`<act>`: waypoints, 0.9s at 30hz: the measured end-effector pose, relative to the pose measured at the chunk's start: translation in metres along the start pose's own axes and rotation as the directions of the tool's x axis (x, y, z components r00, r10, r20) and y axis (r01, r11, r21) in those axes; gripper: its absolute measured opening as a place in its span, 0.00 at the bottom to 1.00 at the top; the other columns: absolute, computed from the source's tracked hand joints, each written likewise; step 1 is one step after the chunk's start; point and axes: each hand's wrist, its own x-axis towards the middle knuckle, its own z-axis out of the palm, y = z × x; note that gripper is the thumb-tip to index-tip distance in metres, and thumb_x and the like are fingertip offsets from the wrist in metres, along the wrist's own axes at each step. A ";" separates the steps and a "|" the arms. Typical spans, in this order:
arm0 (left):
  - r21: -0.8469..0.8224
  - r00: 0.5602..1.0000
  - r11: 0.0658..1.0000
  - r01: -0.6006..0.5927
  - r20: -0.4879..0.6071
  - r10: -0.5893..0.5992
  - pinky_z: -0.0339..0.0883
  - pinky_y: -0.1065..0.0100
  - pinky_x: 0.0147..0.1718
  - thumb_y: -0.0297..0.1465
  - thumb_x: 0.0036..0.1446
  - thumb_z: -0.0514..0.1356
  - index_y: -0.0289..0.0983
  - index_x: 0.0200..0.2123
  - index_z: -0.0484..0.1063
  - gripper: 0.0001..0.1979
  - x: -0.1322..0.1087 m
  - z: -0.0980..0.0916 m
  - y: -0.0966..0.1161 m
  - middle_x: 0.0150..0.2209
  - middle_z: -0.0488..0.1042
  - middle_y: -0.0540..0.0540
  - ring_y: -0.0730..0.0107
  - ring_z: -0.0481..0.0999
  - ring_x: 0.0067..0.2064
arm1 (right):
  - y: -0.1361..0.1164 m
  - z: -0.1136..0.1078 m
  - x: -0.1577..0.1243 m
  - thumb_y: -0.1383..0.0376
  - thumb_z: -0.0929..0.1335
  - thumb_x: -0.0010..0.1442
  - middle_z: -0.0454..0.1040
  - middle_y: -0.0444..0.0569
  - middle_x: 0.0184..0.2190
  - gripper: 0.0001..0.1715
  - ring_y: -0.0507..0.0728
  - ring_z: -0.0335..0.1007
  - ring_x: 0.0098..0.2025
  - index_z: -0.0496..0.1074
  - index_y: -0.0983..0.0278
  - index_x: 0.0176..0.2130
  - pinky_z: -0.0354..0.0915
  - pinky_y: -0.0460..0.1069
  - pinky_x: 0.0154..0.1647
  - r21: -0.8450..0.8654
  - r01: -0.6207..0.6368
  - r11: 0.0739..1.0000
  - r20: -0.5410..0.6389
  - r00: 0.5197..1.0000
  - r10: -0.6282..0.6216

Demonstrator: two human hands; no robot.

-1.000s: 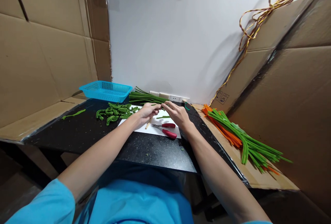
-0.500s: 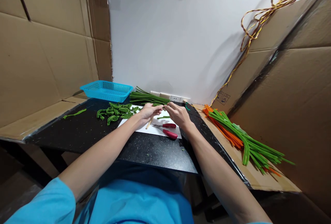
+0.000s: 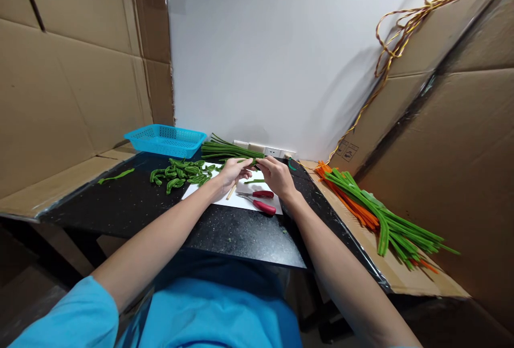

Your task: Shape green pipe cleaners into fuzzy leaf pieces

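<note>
My left hand (image 3: pixel 229 175) and my right hand (image 3: pixel 276 176) meet above a white sheet (image 3: pixel 225 202), fingertips pinched together. Between them shows a bit of a dark green pipe cleaner (image 3: pixel 254 163), mostly hidden by the fingers. Below my hands, red-handled pliers (image 3: pixel 263 195) lie on the sheet with their jaws to the left. A short green pipe cleaner piece (image 3: pixel 254 181) and a thin wooden stick (image 3: pixel 231 193) rest close by. Left of my left hand is a pile of looped green pipe cleaner shapes (image 3: pixel 179 172).
A blue plastic basket (image 3: pixel 166 147) stands at the back left. Long dark green stems (image 3: pixel 228 150) lie by the wall near a power strip (image 3: pixel 273 152). Orange (image 3: pixel 353 203) and bright green pipe cleaners (image 3: pixel 385 217) lie on cardboard at right. A twisted yellow cord (image 3: pixel 369 101) hangs there.
My fingers have shifted slightly around the pipe cleaner, and a bit more green shows between them. The pliers and piles stay where they were.
</note>
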 end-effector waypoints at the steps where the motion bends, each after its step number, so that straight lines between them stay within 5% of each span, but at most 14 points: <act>1: 0.008 1.000 1.000 0.011 0.003 -0.011 0.64 0.73 0.23 0.29 0.64 0.67 0.30 0.35 0.76 0.07 0.000 0.000 0.000 0.28 0.76 0.45 0.77 0.72 0.24 | 0.001 0.000 0.000 0.64 0.62 0.76 0.80 0.52 0.41 0.17 0.56 0.78 0.39 0.79 0.62 0.54 0.69 0.47 0.40 -0.002 -0.001 1.000 0.004 1.000 0.001; 5: 0.038 1.000 0.999 0.010 0.010 -0.011 0.57 0.75 0.19 0.28 0.64 0.67 0.31 0.31 0.74 0.09 -0.001 -0.001 0.001 0.23 0.71 0.50 0.81 0.66 0.20 | 0.004 -0.001 -0.002 0.63 0.63 0.76 0.81 0.52 0.41 0.18 0.57 0.78 0.38 0.79 0.63 0.55 0.66 0.47 0.37 -0.020 0.009 1.000 0.040 0.999 -0.008; 13: 0.159 0.999 0.987 -0.036 0.020 0.033 0.64 0.72 0.23 0.26 0.61 0.68 0.29 0.35 0.76 0.05 -0.002 -0.001 0.003 0.30 0.78 0.44 0.78 0.72 0.23 | 0.005 -0.004 -0.001 0.64 0.66 0.73 0.82 0.52 0.38 0.14 0.57 0.78 0.35 0.82 0.62 0.50 0.61 0.47 0.32 0.005 -0.021 1.000 0.083 0.996 0.020; 20: 0.366 0.974 0.906 -0.211 -0.004 0.229 0.61 0.72 0.20 0.26 0.59 0.66 0.32 0.31 0.76 0.04 0.004 -0.003 0.000 0.24 0.74 0.49 0.76 0.70 0.19 | -0.003 0.004 0.002 0.67 0.68 0.69 0.84 0.53 0.37 0.12 0.58 0.79 0.36 0.84 0.63 0.42 0.67 0.48 0.39 0.177 -0.135 0.975 0.017 0.991 0.134; 27: 0.533 0.929 0.773 -0.343 0.072 0.363 0.61 0.71 0.22 0.30 0.57 0.66 0.34 0.36 0.77 0.05 -0.001 -0.003 0.004 0.22 0.73 0.52 0.73 0.70 0.21 | -0.005 0.004 0.004 0.63 0.70 0.64 0.83 0.52 0.28 0.12 0.58 0.78 0.28 0.84 0.64 0.35 0.68 0.48 0.30 0.415 -0.250 0.875 0.040 0.966 0.257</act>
